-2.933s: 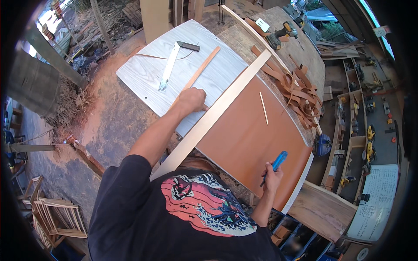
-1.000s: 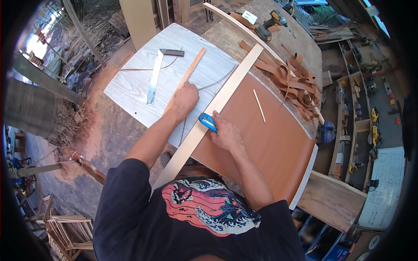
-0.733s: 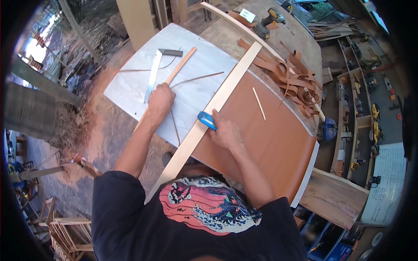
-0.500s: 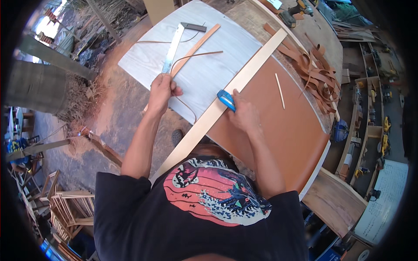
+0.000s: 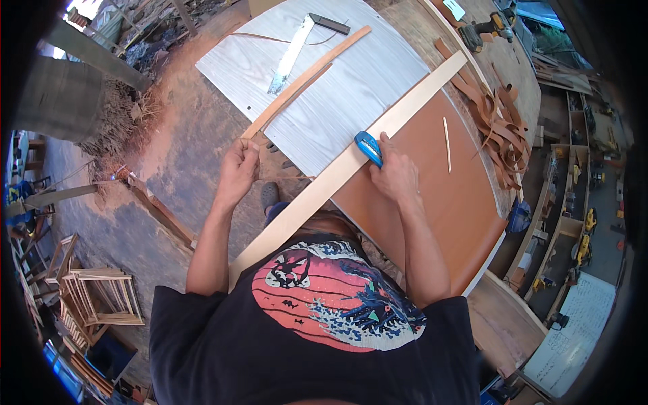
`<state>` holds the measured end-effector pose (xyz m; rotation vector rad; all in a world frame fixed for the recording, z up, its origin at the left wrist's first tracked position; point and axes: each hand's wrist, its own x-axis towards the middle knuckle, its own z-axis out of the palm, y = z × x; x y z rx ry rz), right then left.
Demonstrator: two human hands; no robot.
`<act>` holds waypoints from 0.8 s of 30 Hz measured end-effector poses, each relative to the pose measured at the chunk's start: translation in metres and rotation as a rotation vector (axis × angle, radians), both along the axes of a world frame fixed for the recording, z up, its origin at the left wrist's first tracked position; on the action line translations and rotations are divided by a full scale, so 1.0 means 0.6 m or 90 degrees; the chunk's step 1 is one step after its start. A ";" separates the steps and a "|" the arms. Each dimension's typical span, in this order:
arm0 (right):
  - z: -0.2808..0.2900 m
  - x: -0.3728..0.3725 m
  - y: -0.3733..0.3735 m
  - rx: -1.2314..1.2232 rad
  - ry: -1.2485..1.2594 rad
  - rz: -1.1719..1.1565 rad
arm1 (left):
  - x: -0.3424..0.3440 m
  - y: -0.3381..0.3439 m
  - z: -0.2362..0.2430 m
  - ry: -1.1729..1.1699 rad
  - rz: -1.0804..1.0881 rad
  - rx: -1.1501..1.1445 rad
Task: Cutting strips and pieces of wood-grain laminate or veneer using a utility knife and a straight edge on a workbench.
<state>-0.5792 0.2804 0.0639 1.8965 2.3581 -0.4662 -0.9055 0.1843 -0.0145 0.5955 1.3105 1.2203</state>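
Note:
My left hand is closed, its fingers pinching the near end of a flat brown leather strip that runs away over the pale wood-grain board. A thinner dark strip lies along its side. In my right hand is a blue utility knife, over a long light wooden slat. The slat crosses diagonally, with a brown leather sheet along its right side. Beyond the strip, a try square with a dark stock lies on the board.
A thin pale stick rests on the leather sheet. Curled leather offcuts are heaped at the right, with a cordless drill farther back. Shelves of tools stand at the far right. Wooden frames sit on the floor at lower left.
My left hand has moved away from the try square, nearer to me, and now grips the strip's near end. The loose curling thin strip has shifted beside the wider one. My right hand still holds the knife.

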 end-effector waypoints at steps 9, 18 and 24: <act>0.000 -0.005 0.003 -0.027 -0.022 0.009 | -0.048 -0.073 -0.026 0.251 0.160 -0.012; 0.004 0.005 0.014 -0.036 -0.025 -0.019 | -0.195 -0.113 -0.024 0.962 0.098 -0.064; -0.007 0.034 0.009 0.019 0.121 -0.006 | 0.165 -0.067 0.070 0.791 -0.274 0.194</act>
